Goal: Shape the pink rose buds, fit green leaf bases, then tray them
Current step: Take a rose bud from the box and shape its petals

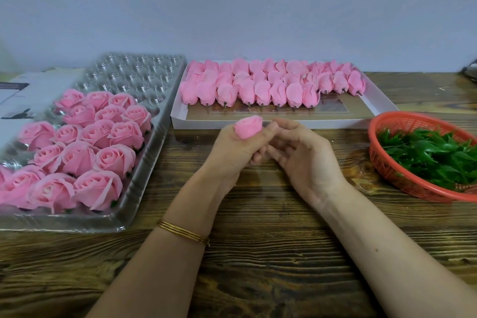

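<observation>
My left hand grips a closed pink rose bud upright, its lower part hidden in my fist. My right hand sits right beside it with fingers loosely bent, fingertips touching the left hand near the bud. A clear plastic cavity tray on the left holds several opened pink roses with green bases. A white cardboard box at the back holds rows of closed pink buds. A red basket on the right is filled with green leaf bases.
Everything stands on a wood-grain table against a grey wall. White paper or card lies under the plastic tray at the far left. A dark object shows at the right edge. A gold bangle is on my left wrist.
</observation>
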Motion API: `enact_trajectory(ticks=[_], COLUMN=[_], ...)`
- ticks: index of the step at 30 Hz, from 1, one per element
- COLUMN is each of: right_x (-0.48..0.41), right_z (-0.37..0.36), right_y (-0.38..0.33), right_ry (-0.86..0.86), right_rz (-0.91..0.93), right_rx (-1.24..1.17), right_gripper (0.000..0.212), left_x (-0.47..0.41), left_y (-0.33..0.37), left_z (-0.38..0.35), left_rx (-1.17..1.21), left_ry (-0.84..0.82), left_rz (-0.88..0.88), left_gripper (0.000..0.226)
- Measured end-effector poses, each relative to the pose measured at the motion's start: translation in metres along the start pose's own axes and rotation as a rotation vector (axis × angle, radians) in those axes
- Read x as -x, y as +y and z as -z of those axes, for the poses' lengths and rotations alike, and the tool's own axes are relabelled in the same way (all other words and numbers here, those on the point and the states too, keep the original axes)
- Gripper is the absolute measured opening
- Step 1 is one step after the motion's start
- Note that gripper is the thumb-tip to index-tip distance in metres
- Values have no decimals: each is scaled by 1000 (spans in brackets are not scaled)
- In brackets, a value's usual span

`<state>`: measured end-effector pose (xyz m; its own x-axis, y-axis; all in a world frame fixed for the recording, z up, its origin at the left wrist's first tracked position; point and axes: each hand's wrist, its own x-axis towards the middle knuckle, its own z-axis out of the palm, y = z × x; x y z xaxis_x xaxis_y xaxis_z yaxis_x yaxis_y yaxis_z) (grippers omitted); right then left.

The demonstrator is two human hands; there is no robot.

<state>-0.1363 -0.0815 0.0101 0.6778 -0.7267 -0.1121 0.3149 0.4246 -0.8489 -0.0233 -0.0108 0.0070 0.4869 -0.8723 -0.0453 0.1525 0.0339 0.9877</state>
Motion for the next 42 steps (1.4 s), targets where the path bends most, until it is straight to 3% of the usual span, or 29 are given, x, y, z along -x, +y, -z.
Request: enact_trajectory(ticks=[3,8,14,23,29,38,42], right_x=[2,6,5,6,5,4,4], right_z=[-1,-10,-11,-7,-5,-5,-5], right_y=[7,21,25,21,17,13,8], right_ry=[71,38,33,-38,-112,-149,-22], right_rz=[115,279,309,209,104,18,22], right_rx=[203,488,502,442,393,320,309], right_gripper=[26,33,28,18,20,23,9], left_x=[0,3,4,4,1,1,0], left_y=[2,1,3,5,3,-1,-2], left_z=[-3,-17,-20,-6,1,0,-3], left_rx=[47,132,179,115,69,10,3], left_ry=[97,145,126,-60,-124,-105,-34], left_rz=[-73,-40,-49,-13,-10,-89,-133], left_gripper=[23,18,31,16,17,17,27])
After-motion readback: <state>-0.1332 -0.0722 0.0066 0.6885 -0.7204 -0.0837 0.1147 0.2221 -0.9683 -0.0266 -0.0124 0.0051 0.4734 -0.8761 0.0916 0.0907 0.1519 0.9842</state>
